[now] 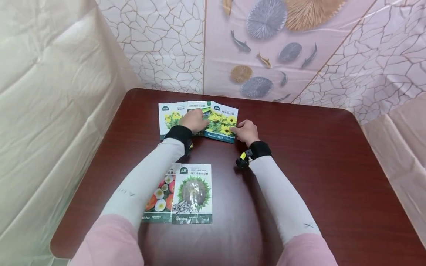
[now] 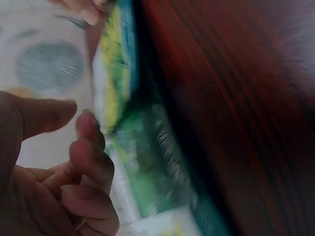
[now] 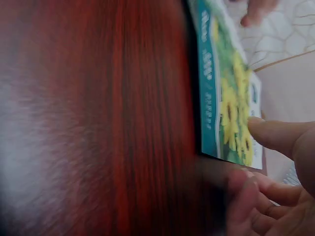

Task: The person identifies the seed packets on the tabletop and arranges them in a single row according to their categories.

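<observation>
In the head view, a seed packet with yellow sunflowers point(image 1: 217, 127) lies at the back of the table, overlapping a green and white packet point(image 1: 199, 104). My right hand point(image 1: 247, 132) pinches its right edge, thumb point(image 3: 275, 135) on the printed face and fingers at the edge. That packet tilts up from the tabletop in the left wrist view. Over the green packet is my left hand point(image 1: 194, 120), fingers loosely bent, with a gap between thumb point(image 2: 49, 115) and index finger. Left of it lies a packet with small yellow flowers point(image 1: 169, 120), partly covered by the hand.
Nearer on the dark red-brown table point(image 1: 299, 166) lie a sunflower-head seed packet point(image 1: 193, 194) and a poppy packet point(image 1: 161, 199), side by side, the latter partly hidden by my left sleeve. Patterned cloth point(image 1: 166, 44) hangs behind the table.
</observation>
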Demonstrator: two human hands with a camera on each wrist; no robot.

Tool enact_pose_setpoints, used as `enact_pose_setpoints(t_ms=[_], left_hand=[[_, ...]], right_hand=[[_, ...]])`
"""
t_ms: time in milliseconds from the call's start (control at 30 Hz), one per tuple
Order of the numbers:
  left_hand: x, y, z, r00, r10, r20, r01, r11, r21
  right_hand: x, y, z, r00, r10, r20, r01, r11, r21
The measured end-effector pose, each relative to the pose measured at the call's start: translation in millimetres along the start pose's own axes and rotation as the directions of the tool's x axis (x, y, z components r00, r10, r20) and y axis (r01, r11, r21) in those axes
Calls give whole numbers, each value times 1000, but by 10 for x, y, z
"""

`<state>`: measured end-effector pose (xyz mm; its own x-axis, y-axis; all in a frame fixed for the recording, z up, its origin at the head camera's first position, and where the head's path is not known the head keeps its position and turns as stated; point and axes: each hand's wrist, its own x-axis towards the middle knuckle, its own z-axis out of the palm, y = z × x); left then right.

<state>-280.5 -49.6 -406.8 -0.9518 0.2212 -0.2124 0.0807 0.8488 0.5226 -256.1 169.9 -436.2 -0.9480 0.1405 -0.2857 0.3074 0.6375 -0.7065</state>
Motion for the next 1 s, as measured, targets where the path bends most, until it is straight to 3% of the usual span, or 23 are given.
enact_pose_setpoints(t_ms=[167, 533, 767, 1000], left_hand=[[223, 23, 145, 997, -74, 24, 75, 997, -17], [356, 66, 296, 996, -89, 20, 90, 993, -79], [288, 17, 350, 999, 0, -48, -5, 995, -104], [141, 5, 347, 990, 81, -118, -93, 990, -103]], right_hand=[[75, -43, 98, 999, 13, -45, -16, 998, -64], [100, -29, 91, 993, 34, -114, -42, 997, -64], [92, 33, 90, 985, 53, -161, -43, 997, 70], [91, 106, 109, 979, 47, -200, 4, 969, 247]])
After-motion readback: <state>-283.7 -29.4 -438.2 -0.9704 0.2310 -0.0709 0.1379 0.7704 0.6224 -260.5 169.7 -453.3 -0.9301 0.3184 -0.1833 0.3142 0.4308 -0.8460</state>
